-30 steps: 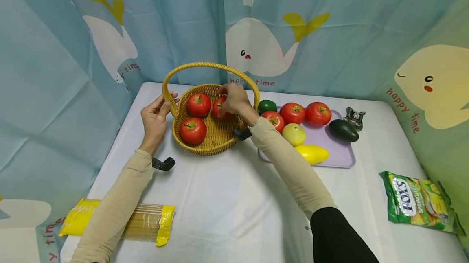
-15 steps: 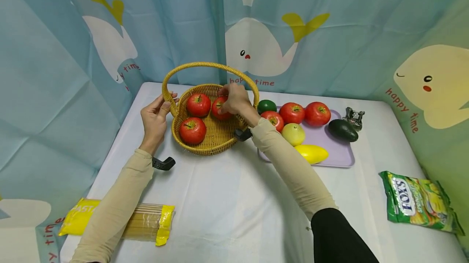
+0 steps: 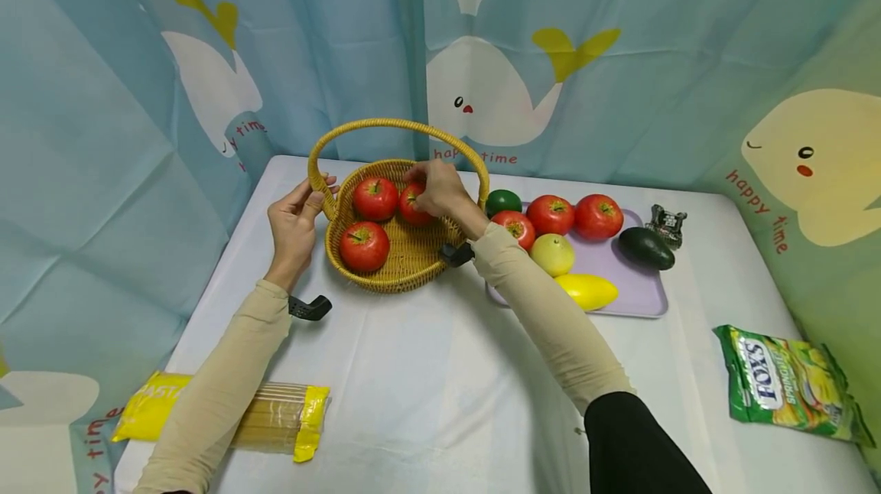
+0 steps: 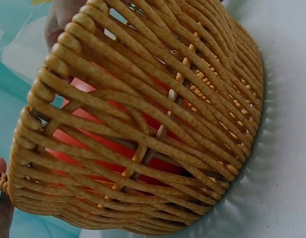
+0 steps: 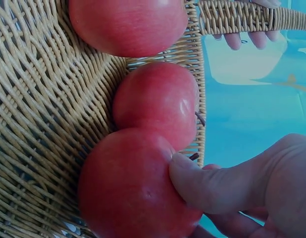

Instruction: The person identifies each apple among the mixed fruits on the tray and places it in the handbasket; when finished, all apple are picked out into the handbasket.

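A round yellow wicker basket (image 3: pixel 411 258) with a tall arched handle (image 3: pixel 397 123) stands on the table. My left hand (image 3: pixel 292 228) holds the foot of the handle at the basket's left side, thumb in front. Reaching in from the right, my right hand (image 3: pixel 443 192) grips a red apple (image 5: pixel 135 186) at the back right inside the basket. Its thumb presses beside the stem in the right wrist view. Two more apples lie in there, one at the back (image 3: pixel 375 198) touching or nearly touching the gripped one, another in front (image 3: pixel 365 246). Weave covers much of the left wrist view.
Right of the basket, a lilac tray (image 3: pixel 643 301) bears several red apples (image 3: pixel 598 217), a pale yellow-green round fruit (image 3: pixel 553 255), a yellow mango-like fruit (image 3: pixel 587 291) and a dark avocado (image 3: pixel 645 248). A pasta pack (image 3: pixel 275 417) lies front left, a green candy bag (image 3: pixel 791 383) far right.
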`<control>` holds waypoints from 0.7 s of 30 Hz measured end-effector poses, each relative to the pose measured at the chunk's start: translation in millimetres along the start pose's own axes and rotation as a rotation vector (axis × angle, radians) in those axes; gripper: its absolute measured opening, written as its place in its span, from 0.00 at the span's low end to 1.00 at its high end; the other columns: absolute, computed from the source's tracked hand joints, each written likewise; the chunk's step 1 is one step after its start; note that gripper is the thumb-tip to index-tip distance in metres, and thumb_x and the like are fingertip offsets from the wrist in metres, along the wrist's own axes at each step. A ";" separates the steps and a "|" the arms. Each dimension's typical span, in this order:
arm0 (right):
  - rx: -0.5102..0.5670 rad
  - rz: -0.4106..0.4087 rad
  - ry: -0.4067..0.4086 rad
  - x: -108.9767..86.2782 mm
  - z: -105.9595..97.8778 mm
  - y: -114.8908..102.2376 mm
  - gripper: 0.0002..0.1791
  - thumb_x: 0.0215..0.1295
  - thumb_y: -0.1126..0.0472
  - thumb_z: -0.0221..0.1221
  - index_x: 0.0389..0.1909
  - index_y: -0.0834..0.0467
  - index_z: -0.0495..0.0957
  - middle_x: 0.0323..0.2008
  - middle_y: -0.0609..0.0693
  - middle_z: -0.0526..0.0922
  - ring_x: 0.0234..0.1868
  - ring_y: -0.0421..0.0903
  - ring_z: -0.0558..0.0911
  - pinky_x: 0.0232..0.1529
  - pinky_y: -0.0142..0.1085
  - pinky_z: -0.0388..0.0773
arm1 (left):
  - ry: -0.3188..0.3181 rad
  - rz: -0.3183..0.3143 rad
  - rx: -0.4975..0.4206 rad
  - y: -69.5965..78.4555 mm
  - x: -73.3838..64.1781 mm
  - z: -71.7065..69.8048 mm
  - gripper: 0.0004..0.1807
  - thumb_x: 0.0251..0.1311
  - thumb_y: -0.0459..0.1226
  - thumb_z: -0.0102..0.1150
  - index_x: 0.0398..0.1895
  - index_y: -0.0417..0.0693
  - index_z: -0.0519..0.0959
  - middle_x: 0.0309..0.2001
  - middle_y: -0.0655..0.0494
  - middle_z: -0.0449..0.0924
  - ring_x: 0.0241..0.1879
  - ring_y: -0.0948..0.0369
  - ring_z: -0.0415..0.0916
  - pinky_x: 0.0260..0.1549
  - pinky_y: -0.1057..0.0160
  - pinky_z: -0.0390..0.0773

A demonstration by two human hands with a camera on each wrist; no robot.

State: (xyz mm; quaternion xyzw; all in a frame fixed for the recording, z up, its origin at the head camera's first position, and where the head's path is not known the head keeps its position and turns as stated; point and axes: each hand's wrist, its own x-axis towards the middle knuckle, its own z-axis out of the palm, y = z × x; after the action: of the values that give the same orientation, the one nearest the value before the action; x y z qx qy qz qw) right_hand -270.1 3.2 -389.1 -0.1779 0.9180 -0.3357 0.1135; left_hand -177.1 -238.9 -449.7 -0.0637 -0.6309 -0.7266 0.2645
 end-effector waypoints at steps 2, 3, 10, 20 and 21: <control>-0.003 0.001 -0.003 -0.7 -0.4 0.4 0.30 0.54 0.75 0.70 0.60 0.57 0.85 0.61 0.56 0.85 0.62 0.53 0.81 0.66 0.45 0.81 | -0.003 0.001 0.008 -0.3 0.0 0.0 0.18 0.76 0.29 0.58 0.63 0.26 0.80 0.51 0.50 0.91 0.50 0.58 0.90 0.54 0.66 0.87; -0.004 0.004 -0.005 -0.9 -0.8 0.3 0.30 0.54 0.75 0.71 0.60 0.57 0.85 0.61 0.56 0.85 0.62 0.53 0.81 0.66 0.45 0.81 | -0.004 0.000 0.008 -0.4 0.0 -0.2 0.18 0.76 0.29 0.58 0.63 0.26 0.80 0.51 0.49 0.90 0.50 0.58 0.90 0.54 0.66 0.87; -0.010 0.029 -0.020 -2.4 -1.8 0.9 0.31 0.56 0.73 0.73 0.62 0.54 0.85 0.64 0.54 0.84 0.65 0.53 0.80 0.68 0.45 0.80 | -0.002 -0.007 -0.006 -0.2 0.6 -0.1 0.17 0.76 0.29 0.58 0.62 0.28 0.81 0.51 0.47 0.90 0.50 0.55 0.90 0.55 0.65 0.87; -0.070 0.004 -0.022 -5.3 -1.4 3.0 0.29 0.59 0.66 0.75 0.64 0.55 0.84 0.64 0.55 0.85 0.66 0.55 0.80 0.69 0.45 0.79 | 0.003 -0.005 0.003 -0.2 0.6 -0.1 0.17 0.75 0.28 0.58 0.62 0.29 0.82 0.49 0.56 0.91 0.50 0.53 0.90 0.53 0.67 0.87; -0.076 0.002 -0.022 -5.8 -1.2 3.2 0.29 0.59 0.65 0.75 0.64 0.55 0.84 0.64 0.54 0.85 0.66 0.55 0.80 0.69 0.45 0.79 | 0.002 -0.006 0.004 0.0 0.3 -0.2 0.17 0.75 0.28 0.58 0.62 0.28 0.81 0.49 0.56 0.91 0.50 0.53 0.90 0.53 0.67 0.87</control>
State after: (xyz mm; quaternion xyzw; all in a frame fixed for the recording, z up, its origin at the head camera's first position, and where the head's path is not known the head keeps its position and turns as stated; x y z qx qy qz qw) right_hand -266.0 8.4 -389.8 -0.1848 0.9290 -0.2986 0.1170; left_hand -177.2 -239.1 -449.6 -0.0607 -0.6324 -0.7260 0.2632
